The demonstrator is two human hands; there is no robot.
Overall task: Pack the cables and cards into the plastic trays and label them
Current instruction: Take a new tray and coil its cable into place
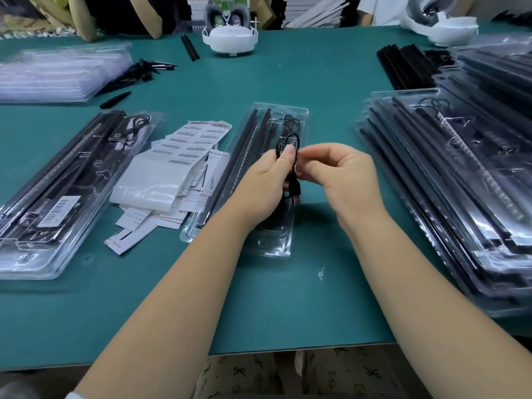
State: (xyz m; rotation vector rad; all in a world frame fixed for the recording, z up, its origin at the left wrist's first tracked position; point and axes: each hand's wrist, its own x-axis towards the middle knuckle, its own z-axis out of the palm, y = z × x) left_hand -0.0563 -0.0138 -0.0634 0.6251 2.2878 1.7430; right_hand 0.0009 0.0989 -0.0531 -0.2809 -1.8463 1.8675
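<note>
At your far left a closed tray point(57, 197) is lying on the green table point(288, 306), already wearing a barcode label point(59, 211), so that one looks finished. Just right of it, a loose heap of cards and label sheets point(172, 174) is waiting, spilling against the edge of the open tray point(276, 246) in the middle.

Over that open tray you are holding a coiled black cable point(290, 145). Your left hand point(267, 185) is gripping the bundle, fingers curled round it, with the USB plug point(296, 194) hanging below your palm. Your right hand point(339, 171) is pinching at the coil from the other side, fingertips closed on it. Black bars are already sitting in the tray's long slots, and another thin cable is lying in its upper right compartment.

You seem to be tidying the coil before seating it, so the cable-packing step is in hand. Next you will likely need to lower the bundle into the right-hand compartment, tucking the plug in so nothing rides above the rim, then reach left for a card.

At your right, a stack of filled trays point(460, 182) is sitting, overlapping one another.
</note>
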